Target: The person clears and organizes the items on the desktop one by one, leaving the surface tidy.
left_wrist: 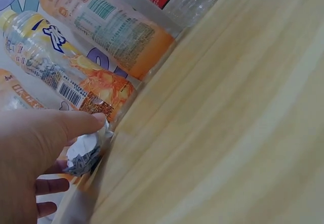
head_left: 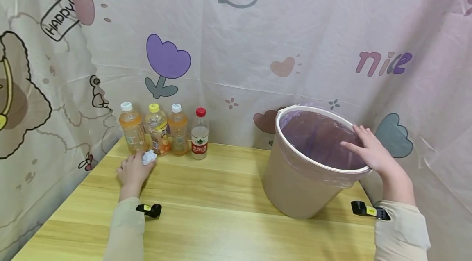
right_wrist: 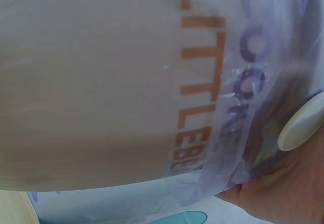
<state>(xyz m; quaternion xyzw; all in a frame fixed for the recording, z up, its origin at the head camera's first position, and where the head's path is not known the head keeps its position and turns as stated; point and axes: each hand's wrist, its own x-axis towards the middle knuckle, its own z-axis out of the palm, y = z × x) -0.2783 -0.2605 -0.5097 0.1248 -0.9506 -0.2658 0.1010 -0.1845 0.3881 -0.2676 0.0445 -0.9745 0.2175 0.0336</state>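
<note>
In the head view my left hand (head_left: 133, 170) is low over the table's left side, holding a crumpled ball of white paper (head_left: 149, 157). The left wrist view shows the thumb on top of the paper ball (left_wrist: 87, 150) and fingers below it. Close behind stand an orange drink bottle (head_left: 133, 130), a yellow-capped bottle (head_left: 157, 128) and another orange one (head_left: 178, 130). On the right, my right hand (head_left: 376, 154) rests on the rim of a beige trash bin (head_left: 302, 183), fingers extended and thumb over the opening. A clear plastic bag (head_left: 343, 181) lines the bin.
A red-capped water bottle (head_left: 200, 136) stands to the right of the other bottles. The wood-grain table (head_left: 214, 212) runs back to a printed curtain (head_left: 236, 48), which also hangs along both sides.
</note>
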